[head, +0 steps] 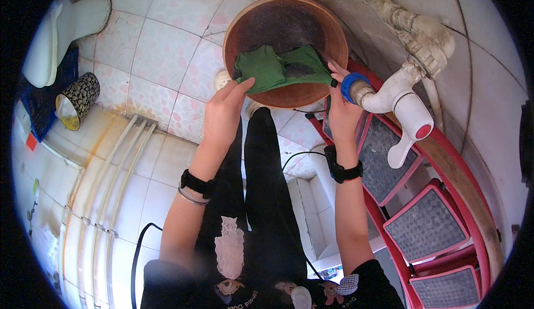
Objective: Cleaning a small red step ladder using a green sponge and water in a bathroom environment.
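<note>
A green cloth [267,69] with dark patches is stretched between both hands over a round brown basin [288,96]. My left hand [229,104] pinches its left end between thumb and fingers. At the cloth's right corner, my right hand [342,100] grips the edge, where a small black part shows. The cloth's left portion looks folded or bunched; its right portion lies flatter. Part of the right hand's fingers is hidden behind the blue ring of a white plastic tap [411,111]. The basin's inside is dark.
A red folding ladder with grey treads [425,223] leans at the right beside dirty white pipes [421,34]. Left are a white toilet [62,34], a patterned waste bin [85,96] and wall pipes [121,159]. A shoe [222,79] shows beside the basin on the tiled floor.
</note>
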A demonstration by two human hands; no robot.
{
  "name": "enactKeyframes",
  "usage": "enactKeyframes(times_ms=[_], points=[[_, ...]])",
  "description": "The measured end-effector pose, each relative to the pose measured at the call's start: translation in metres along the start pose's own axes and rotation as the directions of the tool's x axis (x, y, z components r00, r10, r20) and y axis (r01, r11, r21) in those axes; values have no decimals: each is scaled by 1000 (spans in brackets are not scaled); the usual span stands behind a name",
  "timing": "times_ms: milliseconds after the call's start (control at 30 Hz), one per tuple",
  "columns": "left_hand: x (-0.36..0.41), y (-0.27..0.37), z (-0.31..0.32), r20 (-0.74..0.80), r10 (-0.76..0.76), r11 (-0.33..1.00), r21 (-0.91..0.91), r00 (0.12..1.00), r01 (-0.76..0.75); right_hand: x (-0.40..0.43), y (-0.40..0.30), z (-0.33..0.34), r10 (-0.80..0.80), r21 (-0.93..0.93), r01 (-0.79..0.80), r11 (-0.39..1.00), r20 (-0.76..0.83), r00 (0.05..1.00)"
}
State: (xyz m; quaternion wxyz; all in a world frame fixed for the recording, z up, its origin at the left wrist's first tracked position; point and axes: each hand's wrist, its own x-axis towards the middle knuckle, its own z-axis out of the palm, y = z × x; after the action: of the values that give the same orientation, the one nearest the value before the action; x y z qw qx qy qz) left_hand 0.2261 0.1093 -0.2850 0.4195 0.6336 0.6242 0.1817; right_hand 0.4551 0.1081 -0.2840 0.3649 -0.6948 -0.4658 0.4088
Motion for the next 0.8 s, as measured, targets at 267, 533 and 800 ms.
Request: enactKeyframes(times_ms=[267, 533, 800], points=[[-3, -18, 3, 19, 34, 999, 13, 999, -34, 14, 3, 20, -96, -248, 159, 956, 248, 964], [-7, -23, 22, 140, 55, 998, 11, 989, -57, 13, -24, 70, 203, -734, 225, 641, 444, 873], [59, -79, 98, 447, -353, 815, -285, 822, 505, -8, -15, 109, 579, -804, 518, 294, 580, 573]])
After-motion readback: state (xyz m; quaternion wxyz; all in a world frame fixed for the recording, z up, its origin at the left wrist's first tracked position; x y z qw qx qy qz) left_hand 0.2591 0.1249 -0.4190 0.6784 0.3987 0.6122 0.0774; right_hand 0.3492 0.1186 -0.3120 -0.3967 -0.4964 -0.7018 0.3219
